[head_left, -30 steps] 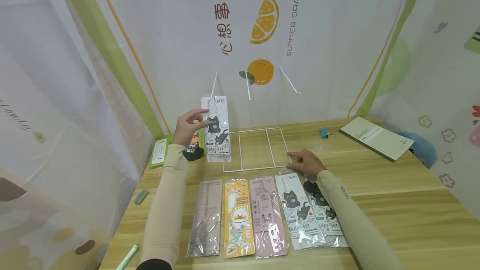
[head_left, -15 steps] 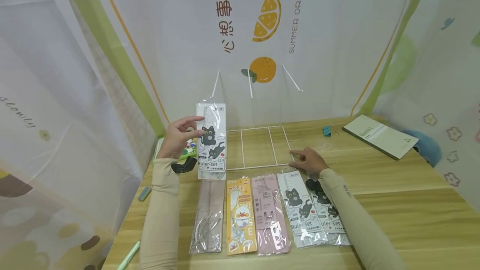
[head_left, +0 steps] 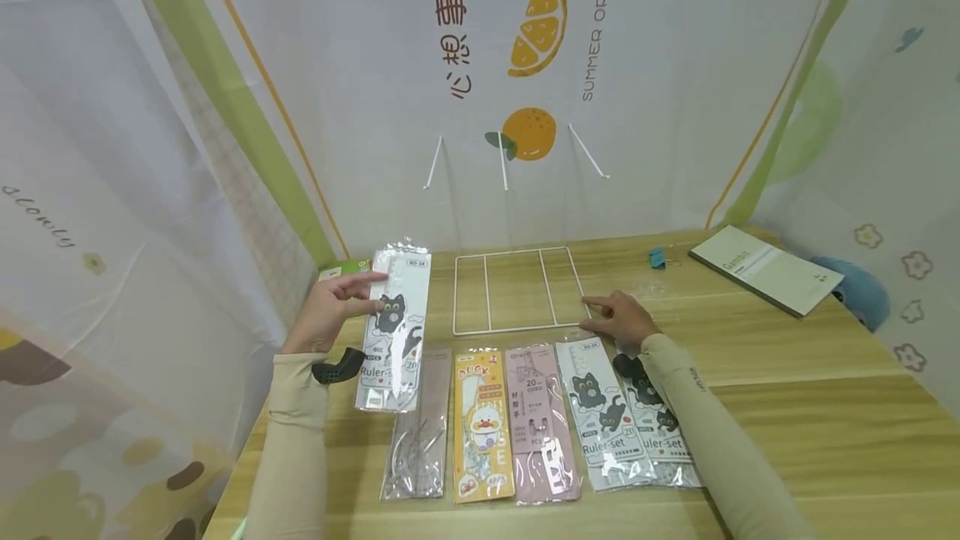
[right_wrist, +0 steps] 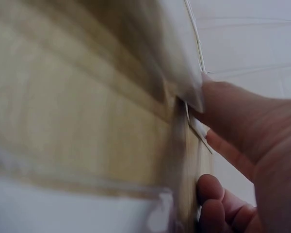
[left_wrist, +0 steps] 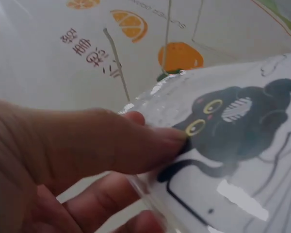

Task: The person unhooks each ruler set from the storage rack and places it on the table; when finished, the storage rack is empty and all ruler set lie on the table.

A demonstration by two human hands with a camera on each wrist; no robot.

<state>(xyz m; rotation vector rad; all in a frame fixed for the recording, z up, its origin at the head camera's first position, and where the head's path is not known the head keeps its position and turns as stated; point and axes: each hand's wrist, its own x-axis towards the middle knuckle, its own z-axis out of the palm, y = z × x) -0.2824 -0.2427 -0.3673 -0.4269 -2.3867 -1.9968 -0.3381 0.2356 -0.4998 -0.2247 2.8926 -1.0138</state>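
My left hand (head_left: 330, 311) pinches the left edge of a clear-wrapped ruler set (head_left: 397, 327) printed with black cats, held upright above the table. The thumb (left_wrist: 155, 141) lies on its front in the left wrist view. My right hand (head_left: 622, 319) pinches the right side of a white wire rack (head_left: 517, 327), whose base lies on the table and whose three prongs (head_left: 503, 161) point forward from the back. Below the rack lie a greyish-pink ruler pack (head_left: 420, 440), a yellow duck pack (head_left: 483, 432), a pink pack (head_left: 540, 423) and two more cat ruler sets (head_left: 603, 415), one partly hidden by my right forearm.
A green notebook (head_left: 765, 269) lies at the back right with a blue plush thing (head_left: 862, 290) behind it. A teal binder clip (head_left: 657, 257) sits near it. A green card (head_left: 352, 267) shows behind my left hand. Printed curtains (head_left: 390, 65) hang around the table.
My left hand has carried the cat ruler set down and to the left, away from the left prong. The right hand has stayed at the rack's side.
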